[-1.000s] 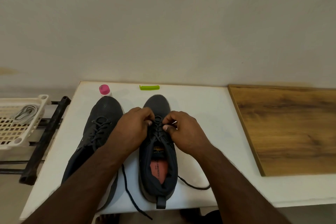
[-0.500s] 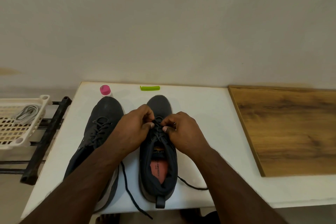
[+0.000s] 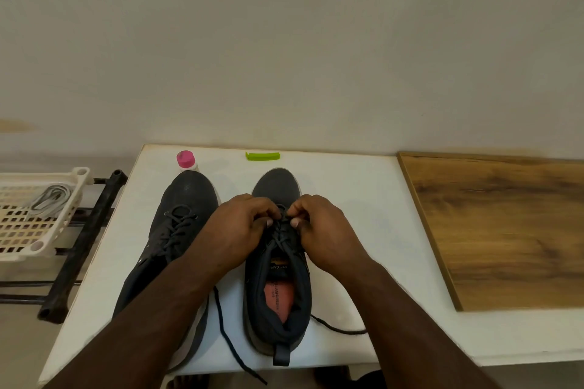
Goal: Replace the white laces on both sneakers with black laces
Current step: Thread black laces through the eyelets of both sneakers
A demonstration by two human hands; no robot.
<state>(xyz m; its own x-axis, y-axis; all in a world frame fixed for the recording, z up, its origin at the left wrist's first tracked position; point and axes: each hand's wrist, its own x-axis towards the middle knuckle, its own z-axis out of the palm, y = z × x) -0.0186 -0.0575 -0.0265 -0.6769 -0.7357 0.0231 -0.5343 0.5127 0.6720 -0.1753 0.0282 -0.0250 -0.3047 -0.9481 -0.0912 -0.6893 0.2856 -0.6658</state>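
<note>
Sneaker (image 3: 278, 294) dark, black lace (image 3: 282, 232) half-threaded; left hand (image 3: 235, 230) | right hand (image 3: 322, 230) both pinch it

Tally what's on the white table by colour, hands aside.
Dark grey: 2, the left sneaker and the right sneaker
Black: 1, the loose black lace on the right sneaker
Pink: 1, a bottle cap
Green: 1, a small clip
Total: 5

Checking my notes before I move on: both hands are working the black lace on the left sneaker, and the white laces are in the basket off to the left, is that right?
Not quite. In the head view both hands pinch the black lace on the right sneaker, not the left sneaker. The white laces do lie in the basket.
</note>
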